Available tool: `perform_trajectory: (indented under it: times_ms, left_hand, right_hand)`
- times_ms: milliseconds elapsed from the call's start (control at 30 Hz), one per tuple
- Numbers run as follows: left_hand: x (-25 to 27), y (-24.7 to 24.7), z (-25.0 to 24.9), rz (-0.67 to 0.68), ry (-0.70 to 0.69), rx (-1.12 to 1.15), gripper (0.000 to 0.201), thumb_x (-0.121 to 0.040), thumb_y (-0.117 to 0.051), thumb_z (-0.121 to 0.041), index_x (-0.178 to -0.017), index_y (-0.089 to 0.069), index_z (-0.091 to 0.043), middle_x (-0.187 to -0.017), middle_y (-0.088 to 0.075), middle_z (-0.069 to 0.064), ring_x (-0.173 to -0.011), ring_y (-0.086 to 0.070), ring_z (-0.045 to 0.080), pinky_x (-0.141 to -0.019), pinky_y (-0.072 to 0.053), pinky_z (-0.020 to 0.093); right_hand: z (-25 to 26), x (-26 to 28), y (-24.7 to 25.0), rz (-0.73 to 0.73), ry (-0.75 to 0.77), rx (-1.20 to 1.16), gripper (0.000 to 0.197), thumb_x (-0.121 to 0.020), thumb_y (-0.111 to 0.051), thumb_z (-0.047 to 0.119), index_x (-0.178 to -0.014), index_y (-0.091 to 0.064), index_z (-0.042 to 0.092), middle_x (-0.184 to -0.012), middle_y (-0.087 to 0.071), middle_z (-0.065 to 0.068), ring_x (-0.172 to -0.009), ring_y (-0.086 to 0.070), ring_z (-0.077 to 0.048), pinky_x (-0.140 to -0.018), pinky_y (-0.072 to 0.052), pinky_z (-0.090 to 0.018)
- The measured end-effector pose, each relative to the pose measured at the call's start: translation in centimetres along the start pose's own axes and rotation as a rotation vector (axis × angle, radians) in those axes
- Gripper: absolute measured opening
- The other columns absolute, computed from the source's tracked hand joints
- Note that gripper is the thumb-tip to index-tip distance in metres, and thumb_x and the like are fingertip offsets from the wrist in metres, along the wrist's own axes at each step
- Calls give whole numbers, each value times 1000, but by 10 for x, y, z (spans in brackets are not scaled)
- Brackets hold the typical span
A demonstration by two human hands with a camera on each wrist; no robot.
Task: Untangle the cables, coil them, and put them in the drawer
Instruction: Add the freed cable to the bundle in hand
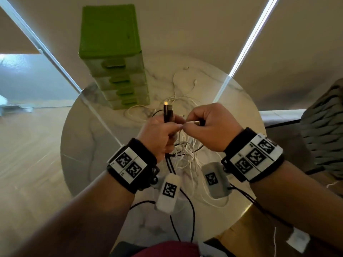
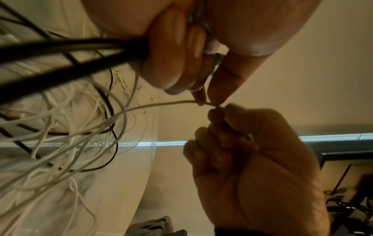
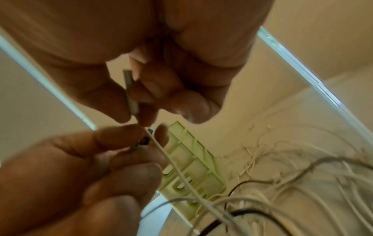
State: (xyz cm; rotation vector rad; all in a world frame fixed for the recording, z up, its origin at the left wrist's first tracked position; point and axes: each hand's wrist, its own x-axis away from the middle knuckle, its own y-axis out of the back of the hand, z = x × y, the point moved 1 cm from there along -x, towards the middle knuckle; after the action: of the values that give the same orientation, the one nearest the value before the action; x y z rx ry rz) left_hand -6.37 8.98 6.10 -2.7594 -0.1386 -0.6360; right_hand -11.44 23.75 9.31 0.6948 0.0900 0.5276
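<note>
A tangle of white cables [image 1: 185, 153] and black cables [image 1: 191, 216] lies on the round marble table [image 1: 89, 138]. My left hand [image 1: 159, 136] grips the black cable's plug end [image 1: 168, 113], which stands upright, and also pinches a thin white cable [image 2: 153, 104] at its fingertips. My right hand [image 1: 207, 127] pinches that white cable's silver plug [image 1: 194, 122] right beside the left fingertips. In the right wrist view the plug [image 3: 131, 94] sits between thumb and forefinger. The green drawer tower [image 1: 113, 58] stands behind the tangle, all drawers closed.
More white cable ends [image 1: 183, 80] trail to the right of the drawer tower. A grey knitted cushion [image 1: 323, 130] sits off the table's right side. The table's front edge [image 1: 246, 206] is near my body. Black wrist-camera leads [image 1: 256, 201] hang under my arms.
</note>
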Motion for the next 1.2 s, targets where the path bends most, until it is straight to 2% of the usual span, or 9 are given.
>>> perform_trajectory:
  times_ms: [100,200,333,467,633,867,1033,1133,1200]
  left_hand:
    - [-1,-4,2,29,40,62,24,-89,-39,6,-76,-50,-12,-55,-30,0,-42,-22,10,-36,-15,17]
    - [0,-5,7,36,17,-19,27,-95,-45,3,-72,-51,-11,-55,-30,1,-41,-23,11,-35,-19,17]
    - [0,-4,11,24,-49,-64,29,-101,-49,-10,-73,-57,-9,-54,-29,2,-40,-23,11,-37,-19,19]
    - [-2,0,3,-8,-179,80,33,-95,-57,-25,-64,-62,-16,-51,-30,2,-40,-23,11,-40,-17,25]
    - [-8,7,-8,-130,-240,245,30,-88,-56,-34,-68,-56,-12,-59,-43,3,-44,-29,11,-42,-16,27]
    - [-37,16,-31,-336,-175,425,42,-104,-42,-37,-68,-46,-15,-52,-52,-2,-44,-32,8,-38,-22,21]
    - [-51,18,-41,-372,-164,503,46,-104,-41,-38,-65,-47,-15,-52,-56,0,-48,-46,11,-52,-36,26]
    - [-45,28,-32,-306,-70,665,47,-104,-38,-41,-65,-43,-17,-46,-37,-4,-40,-36,11,-51,-41,23]
    - [-39,38,-36,-260,-10,607,47,-104,-36,-44,-64,-40,-20,-47,-25,-6,-35,-21,10,-39,-27,17]
  right_hand:
    - [-4,-7,-4,-48,38,-122,21,-86,-72,20,-70,-69,7,-53,-58,-4,-43,-45,-5,-43,-38,-22]
    - [-9,-10,-10,-108,64,-223,30,-86,-72,16,-67,-60,-5,-60,-60,-22,-49,-51,-31,-47,-44,-37]
    - [-17,-13,-18,-120,51,-441,34,-87,-74,20,-64,-55,3,-56,-58,-11,-54,-57,-25,-55,-52,-41]
    - [-30,-9,-34,103,-47,-905,34,-89,-64,30,-90,-62,-4,-80,-61,-20,-77,-61,-34,-82,-54,-60]
    - [-49,-1,-46,243,-43,-849,13,-85,-63,17,-76,-70,10,-64,-59,-13,-55,-56,-22,-55,-50,-29]
    - [-45,-12,-56,267,-55,-640,26,-92,-51,30,-70,-63,28,-58,-59,-7,-53,-55,-30,-61,-47,-46]
    - [-52,-13,-56,335,-76,-396,39,-92,-50,40,-71,-65,11,-69,-71,-3,-68,-65,-28,-78,-53,-54]
    - [-63,-7,-53,338,-74,-341,37,-102,-50,24,-70,-64,11,-68,-70,2,-67,-64,-13,-78,-54,-36]
    - [-69,-5,-50,324,-68,-341,32,-101,-52,18,-71,-61,18,-65,-66,5,-64,-62,-11,-72,-52,-29]
